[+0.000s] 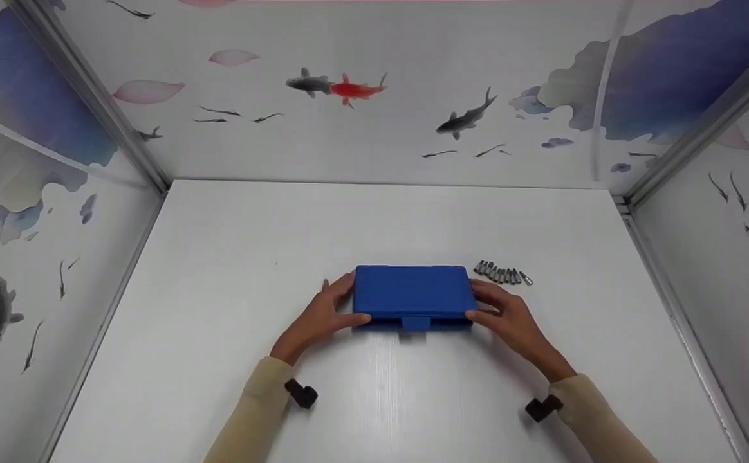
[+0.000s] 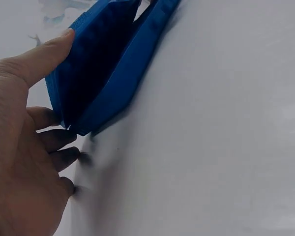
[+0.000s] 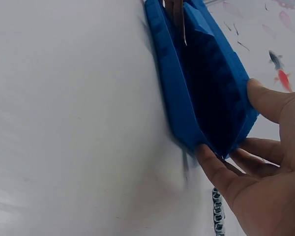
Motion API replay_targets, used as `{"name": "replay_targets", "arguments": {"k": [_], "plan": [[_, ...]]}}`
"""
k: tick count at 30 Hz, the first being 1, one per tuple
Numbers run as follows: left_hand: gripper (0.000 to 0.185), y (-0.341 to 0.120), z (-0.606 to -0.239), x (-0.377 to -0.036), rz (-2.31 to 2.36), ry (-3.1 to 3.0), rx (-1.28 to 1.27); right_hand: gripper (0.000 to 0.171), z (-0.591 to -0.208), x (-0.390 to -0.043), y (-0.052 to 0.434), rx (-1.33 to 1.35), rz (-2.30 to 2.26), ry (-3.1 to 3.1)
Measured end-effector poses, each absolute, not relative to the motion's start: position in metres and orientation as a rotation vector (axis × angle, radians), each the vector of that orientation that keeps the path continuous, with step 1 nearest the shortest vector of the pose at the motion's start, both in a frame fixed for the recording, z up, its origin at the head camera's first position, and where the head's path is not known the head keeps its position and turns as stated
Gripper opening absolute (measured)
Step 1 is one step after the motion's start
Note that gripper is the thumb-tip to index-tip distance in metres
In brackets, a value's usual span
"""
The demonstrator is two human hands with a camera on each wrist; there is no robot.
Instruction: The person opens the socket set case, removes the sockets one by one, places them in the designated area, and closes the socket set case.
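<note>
A: Where does the blue case [image 1: 411, 294] lie?
B: Flat on the white counter [image 1: 233, 270], near its middle, latch tab toward the person; the lid stands slightly ajar in both wrist views.
A: State of each grip?
B: Left hand [image 1: 322, 316] pinches the case's left end, thumb on the front edge. Right hand [image 1: 504, 316] pinches the right end likewise.
A: Nearby objects?
B: A row of metal bits [image 1: 502, 273] just beyond the right hand.

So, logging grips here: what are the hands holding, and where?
Both hold the blue case: left hand at its left end, right hand at its right end.
</note>
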State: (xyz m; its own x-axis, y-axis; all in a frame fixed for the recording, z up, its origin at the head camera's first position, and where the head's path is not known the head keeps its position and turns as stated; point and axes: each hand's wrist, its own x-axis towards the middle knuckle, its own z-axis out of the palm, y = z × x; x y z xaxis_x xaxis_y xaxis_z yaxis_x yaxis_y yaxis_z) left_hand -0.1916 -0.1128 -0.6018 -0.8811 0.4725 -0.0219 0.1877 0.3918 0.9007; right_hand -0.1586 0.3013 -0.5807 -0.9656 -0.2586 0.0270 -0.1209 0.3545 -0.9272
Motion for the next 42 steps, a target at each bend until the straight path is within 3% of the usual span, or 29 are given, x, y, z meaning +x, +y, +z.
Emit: {"name": "replay_targets", "arguments": {"k": [9,26,31,42], "plan": [[0.113,-0.108,-0.61,-0.189,1.421,2.476,0.614,0.074,-0.587,-0.155,0.297,-0.271,-1.745,2.451],[0.112,-0.104,-0.615,-0.182,1.352,2.559,0.547,0.07,-0.601,-0.148,0.294,-0.312,-1.711,2.568],[0.11,-0.103,-0.617,-0.18,1.316,2.564,0.515,0.071,-0.589,-0.149,0.294,-0.356,-1.524,2.709],[0.105,-0.106,-0.622,-0.175,1.287,2.601,0.488,0.053,-0.581,-0.155,0.268,-0.961,-1.098,2.931]]}}
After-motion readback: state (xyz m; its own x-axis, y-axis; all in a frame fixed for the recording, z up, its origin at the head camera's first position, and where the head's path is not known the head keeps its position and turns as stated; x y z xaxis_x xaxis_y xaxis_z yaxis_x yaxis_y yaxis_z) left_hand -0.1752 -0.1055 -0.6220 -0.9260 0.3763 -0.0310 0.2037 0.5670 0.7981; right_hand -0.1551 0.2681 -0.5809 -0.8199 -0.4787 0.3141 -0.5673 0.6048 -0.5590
